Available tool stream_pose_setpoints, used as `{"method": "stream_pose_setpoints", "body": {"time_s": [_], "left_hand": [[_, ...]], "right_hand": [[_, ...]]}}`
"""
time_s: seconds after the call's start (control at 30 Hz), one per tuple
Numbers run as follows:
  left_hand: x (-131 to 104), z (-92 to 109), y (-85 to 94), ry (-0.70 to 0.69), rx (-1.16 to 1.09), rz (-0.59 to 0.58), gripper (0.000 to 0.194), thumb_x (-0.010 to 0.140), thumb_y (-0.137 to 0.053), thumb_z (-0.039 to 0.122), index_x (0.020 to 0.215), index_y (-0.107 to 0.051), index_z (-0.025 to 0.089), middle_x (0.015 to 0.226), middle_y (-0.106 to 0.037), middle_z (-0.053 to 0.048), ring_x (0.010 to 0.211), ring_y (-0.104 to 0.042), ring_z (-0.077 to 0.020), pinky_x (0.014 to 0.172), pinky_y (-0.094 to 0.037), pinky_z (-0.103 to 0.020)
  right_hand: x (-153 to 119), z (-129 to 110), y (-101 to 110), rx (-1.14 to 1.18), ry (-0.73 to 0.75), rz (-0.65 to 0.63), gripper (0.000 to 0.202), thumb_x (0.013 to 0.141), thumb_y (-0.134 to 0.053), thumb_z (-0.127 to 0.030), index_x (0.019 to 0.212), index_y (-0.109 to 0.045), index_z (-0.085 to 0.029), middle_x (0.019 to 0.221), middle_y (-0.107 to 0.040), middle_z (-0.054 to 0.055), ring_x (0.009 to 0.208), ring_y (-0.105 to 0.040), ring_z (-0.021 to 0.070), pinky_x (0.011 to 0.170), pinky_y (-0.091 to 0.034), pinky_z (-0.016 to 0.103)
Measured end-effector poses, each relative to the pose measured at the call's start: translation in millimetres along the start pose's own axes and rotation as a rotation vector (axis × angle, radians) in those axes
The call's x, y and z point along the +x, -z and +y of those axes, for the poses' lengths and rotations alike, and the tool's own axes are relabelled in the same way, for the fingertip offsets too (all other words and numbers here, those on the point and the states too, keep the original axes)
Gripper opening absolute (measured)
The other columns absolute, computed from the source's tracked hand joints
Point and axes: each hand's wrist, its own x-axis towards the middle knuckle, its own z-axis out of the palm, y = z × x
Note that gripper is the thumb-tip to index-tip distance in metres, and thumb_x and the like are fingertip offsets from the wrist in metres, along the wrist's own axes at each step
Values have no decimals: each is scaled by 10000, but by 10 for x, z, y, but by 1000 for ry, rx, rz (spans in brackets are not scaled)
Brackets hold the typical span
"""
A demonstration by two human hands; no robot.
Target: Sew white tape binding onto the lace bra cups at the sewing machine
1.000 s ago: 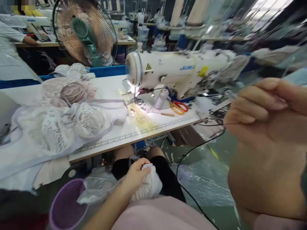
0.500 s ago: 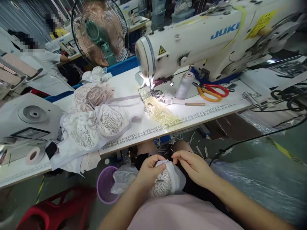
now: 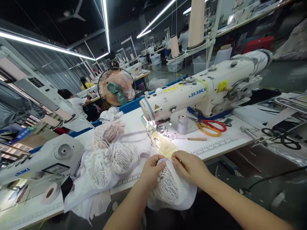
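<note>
So closest to me is the white lace cup [image 3: 169, 188], held up just in front of the near edge of the white surface [image 3: 236, 127], with its patterned side showing. Both hands are on its top edge: the left hand [image 3: 153, 172] pinches it between thumb and bent fingers, and the right hand [image 3: 189, 167] has its fingertips pressed together on the edge right next to that. Can't tell if there's anything tiny in the right fingertips too.

Just past the hands, a yellowish see-through sheet [image 3: 163, 143] runs up under the lit needle end of the white JUKI machine [image 3: 177, 99]. To the left there's a heap of white lace cups [image 3: 122, 156], with a pinkish lace bundle [image 3: 109, 134] behind it. Over on the right, a wooden-handled tool [image 3: 197, 139] lies flat, a spool of pale thread [image 3: 183, 124] stands upright, and the scissors [image 3: 211, 127] with one orange and one red handle sit beside it.

Further back is a big round fan [image 3: 116, 88], with a person in a white top [image 3: 78, 103] sitting left of it. Long strip lights [image 3: 105, 25] hang overhead.
</note>
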Motion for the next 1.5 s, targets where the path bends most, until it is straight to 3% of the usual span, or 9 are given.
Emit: {"method": "stream_pose_setpoints", "body": {"time_s": [0.23, 0.37, 0.5, 0.67, 0.77, 1.03, 1.23, 1.4, 1.5], "left_hand": [[710, 158, 122, -52, 29, 26, 318, 477, -745, 294, 663, -539, 139, 531, -517, 44, 478, -435, -72, 516, -316, -214], [927, 60, 153, -7, 25, -35, 277, 489, -727, 269, 636, -532, 137, 498, -519, 41, 453, -436, -78, 501, -317, -220], [933, 20, 229, 21, -34, -71, 234, 521, -710, 234, 666, -561, 126, 534, -562, 19, 480, -469, -86, 519, -330, -225], [936, 44, 309, 118, -93, -27, 276, 466, -737, 234, 666, -594, 106, 541, -581, -9, 505, -505, -112, 538, -357, -246], [970, 41, 321, 162, -123, -19, 296, 451, -737, 252, 674, -620, 98, 555, -595, -29, 523, -529, -134, 566, -386, -276], [962, 32, 317, 224, -112, -97, 244, 480, -668, 218, 689, -586, 125, 533, -546, 1, 485, -488, -110, 522, -354, -251], [879, 62, 259, 132, 40, -220, 315, 566, -680, 331, 773, -527, 149, 572, -498, 34, 508, -431, -80, 515, -298, -214], [847, 102, 283, 93, 100, -365, 349, 622, -669, 401, 817, -514, 156, 567, -463, 46, 507, -401, -75, 517, -275, -212], [845, 144, 330, 70, 158, -358, 338, 630, -666, 410, 797, -526, 152, 567, -461, 41, 510, -398, -76, 520, -269, -214]], "right_hand": [[172, 294, 179, 39, -234, 11, 357, 858, -321, -376, 580, -485, -222, 577, -587, 17, 562, -550, 177, 525, -403, 293], [233, 183, 65, 189, -190, 35, 245, 834, -348, -303, 879, -580, -239, 721, -652, 17, 663, -597, 177, 617, -452, 300], [281, 40, -263, 279, -246, 1, 321, 848, -309, -282, 1122, -464, -223, 775, -670, 13, 636, -600, 160, 617, -459, 295], [298, 102, -591, 287, -459, 38, 203, 848, -337, -333, 836, -503, -217, 784, -669, 16, 701, -610, 178, 636, -458, 305], [304, 176, -650, 293, -484, 76, 223, 842, -367, -359, 811, -531, -210, 816, -643, 24, 695, -589, 171, 634, -453, 297], [284, 244, -582, 238, -441, 51, 194, 812, -410, -323, 779, -563, -208, 789, -608, 26, 728, -557, 177, 662, -441, 312], [426, 348, -296, 316, -592, 58, 191, 795, -410, -363, 725, -492, -205, 747, -585, 18, 708, -523, 167, 614, -403, 286], [545, 514, -241, 736, -620, -249, 227, 777, -439, -400, 690, -426, -191, 635, -488, -35, 564, -443, 108, 511, -354, 225], [610, 534, -201, 704, -539, -302, 227, 792, -435, -391, 696, -433, -186, 616, -435, -46, 540, -405, 95, 490, -333, 211]]}}
